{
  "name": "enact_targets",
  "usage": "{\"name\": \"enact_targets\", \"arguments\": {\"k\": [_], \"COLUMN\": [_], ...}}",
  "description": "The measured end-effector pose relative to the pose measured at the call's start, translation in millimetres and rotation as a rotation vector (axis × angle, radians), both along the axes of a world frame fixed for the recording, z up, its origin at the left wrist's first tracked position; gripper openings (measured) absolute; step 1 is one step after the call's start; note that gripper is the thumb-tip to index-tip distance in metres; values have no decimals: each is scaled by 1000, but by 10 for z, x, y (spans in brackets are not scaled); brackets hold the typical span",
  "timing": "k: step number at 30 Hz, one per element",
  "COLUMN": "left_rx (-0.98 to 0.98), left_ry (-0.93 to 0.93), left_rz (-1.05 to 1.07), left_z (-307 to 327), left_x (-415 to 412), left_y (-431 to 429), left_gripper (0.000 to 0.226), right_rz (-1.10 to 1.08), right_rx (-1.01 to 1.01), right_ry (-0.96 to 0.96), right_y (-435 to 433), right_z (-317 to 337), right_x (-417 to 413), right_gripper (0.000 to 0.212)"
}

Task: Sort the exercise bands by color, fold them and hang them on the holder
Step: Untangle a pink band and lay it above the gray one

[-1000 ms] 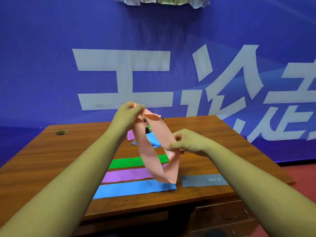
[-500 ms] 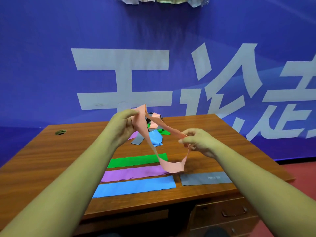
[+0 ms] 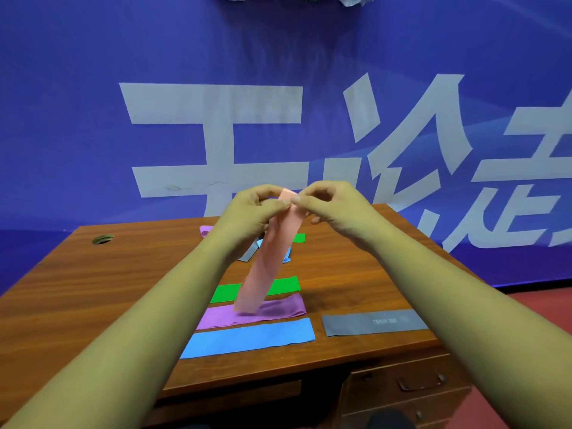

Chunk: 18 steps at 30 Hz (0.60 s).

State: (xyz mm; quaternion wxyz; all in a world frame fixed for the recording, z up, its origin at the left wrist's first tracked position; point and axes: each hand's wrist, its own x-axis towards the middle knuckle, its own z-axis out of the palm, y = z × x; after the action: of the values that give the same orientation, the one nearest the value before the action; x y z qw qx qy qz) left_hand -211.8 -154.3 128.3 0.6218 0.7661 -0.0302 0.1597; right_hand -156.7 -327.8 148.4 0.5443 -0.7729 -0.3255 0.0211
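— Where is the long pink rubber band [image 3: 269, 264]?
— Above the brown wooden counter [image 3: 123, 289]. The left grip [image 3: 250, 212] pinches its top end, the right grip [image 3: 334, 209] pinches just beside. It hangs tilted, lower end over the flat purple band [image 3: 278, 311].

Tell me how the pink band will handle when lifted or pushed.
Probably floppy: the pink band hangs limp from where the left hand and right hand pinch its top. Likely light: fingertip pinches alone carry it. Pushed flat, it may wrinkle like the purple band.

Head-worn view, forward-down over desk [image 3: 102, 292]
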Motion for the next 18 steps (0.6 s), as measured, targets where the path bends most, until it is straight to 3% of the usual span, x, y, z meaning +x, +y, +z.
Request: {"name": "enact_targets", "arguments": {"k": [5,8,10,13,18], "left_rx": [113,84,41,27,-18], "left_ry": [-50,-104,-95,-54,-97], "left_rz": [68,115,37,-88,-57], "left_z": [-54,-114,-135,-175,-262], "left_x": [40,59,71,76,117], "left_y": [-20,-20,-20,-84,-210], "left_gripper": [12,31,45,35,23], "right_rz": [-144,-115,-67,-60,-85], "right_rx": [-169,-158,-167,-169,-152], "right_ry": [-247,-262,-258,-279,-227], "right_y": [42,54,63,50,-25], "right_z": [87,139,178,220,213], "right_x": [65,51,24,28,91], "right_gripper": [16,18,17,15,14]}}
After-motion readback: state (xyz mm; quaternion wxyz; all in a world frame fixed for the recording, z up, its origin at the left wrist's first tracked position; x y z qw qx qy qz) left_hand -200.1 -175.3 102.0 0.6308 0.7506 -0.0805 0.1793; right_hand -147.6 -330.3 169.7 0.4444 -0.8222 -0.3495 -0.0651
